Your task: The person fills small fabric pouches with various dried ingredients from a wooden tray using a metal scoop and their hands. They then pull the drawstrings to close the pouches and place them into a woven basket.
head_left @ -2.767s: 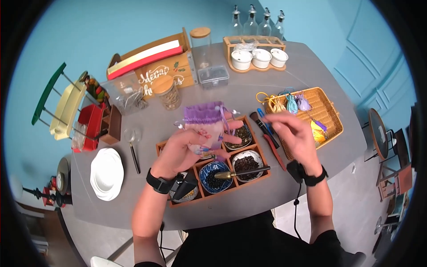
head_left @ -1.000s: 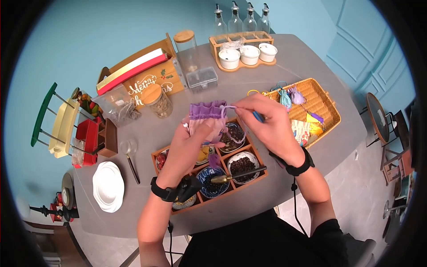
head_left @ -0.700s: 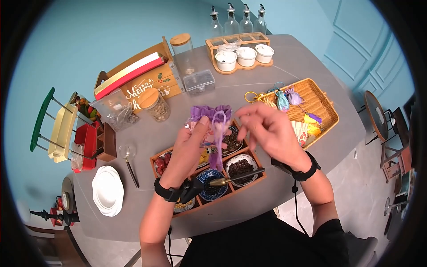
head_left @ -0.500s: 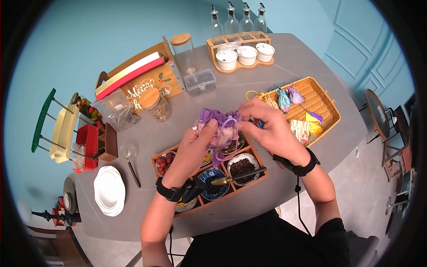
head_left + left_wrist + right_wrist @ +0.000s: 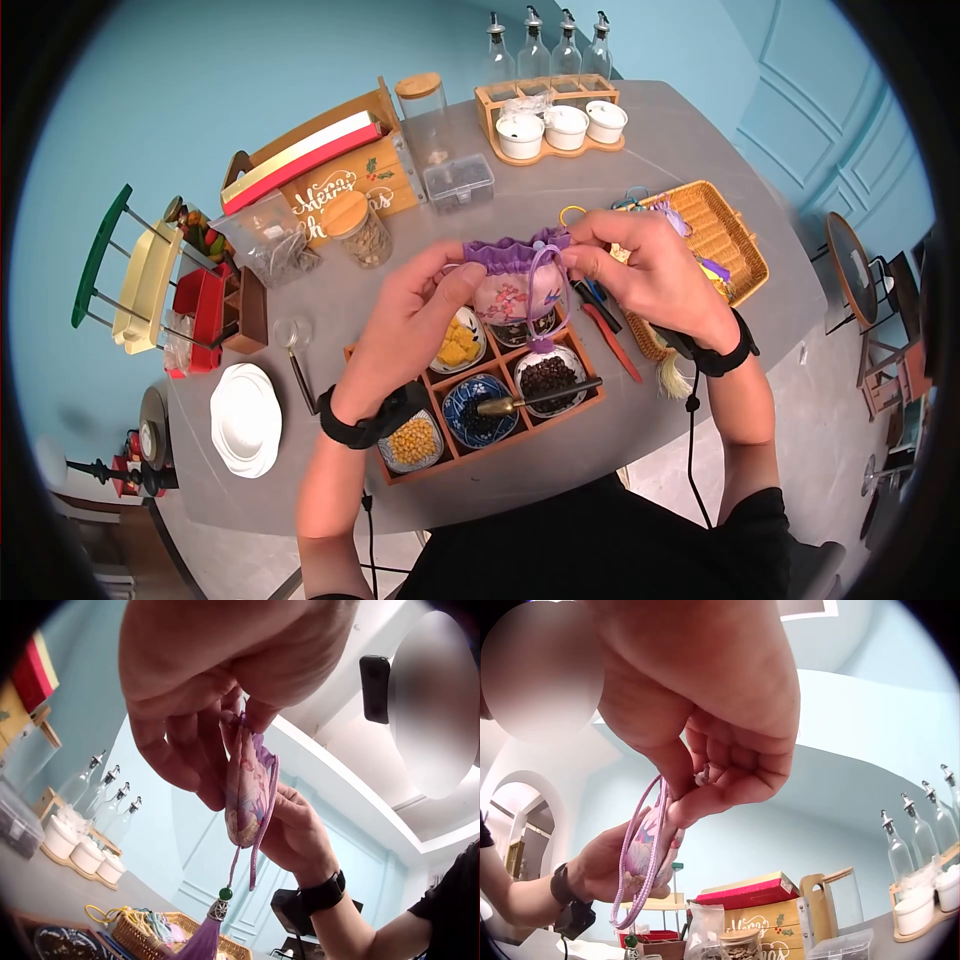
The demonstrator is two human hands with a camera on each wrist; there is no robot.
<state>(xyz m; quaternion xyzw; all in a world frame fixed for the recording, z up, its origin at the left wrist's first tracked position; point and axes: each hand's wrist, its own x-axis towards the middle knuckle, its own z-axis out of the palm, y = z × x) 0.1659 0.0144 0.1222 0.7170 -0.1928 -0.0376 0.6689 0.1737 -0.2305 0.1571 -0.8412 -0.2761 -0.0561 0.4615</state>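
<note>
A floral pouch with a purple ruffled top (image 5: 518,292) is held up by both hands above the divided wooden tray (image 5: 470,462). The left hand (image 5: 408,325) pinches its left upper corner between thumb and fingers, and the right hand (image 5: 655,270) pinches the right upper corner. A lilac cord loop hangs down the pouch's right side. In the left wrist view a purple tassel (image 5: 201,941) with a green bead (image 5: 226,893) dangles below the pouch. In the right wrist view a small white bead (image 5: 703,775) shows by the right fingers.
Bowls of yellow pieces (image 5: 458,345), yellow grains (image 5: 413,440) and dark beans (image 5: 550,380) sit in the tray, a brass-ended scoop (image 5: 500,407) across them. Right stands a wicker basket (image 5: 745,262) with small pouches; red tweezers (image 5: 612,343) lie beside it. White plates (image 5: 245,420) are left.
The left hand has shifted to the pouch's left corner and the right hand has taken hold of the right corner. The pouch is now spread wide between them, with its floral front showing.
</note>
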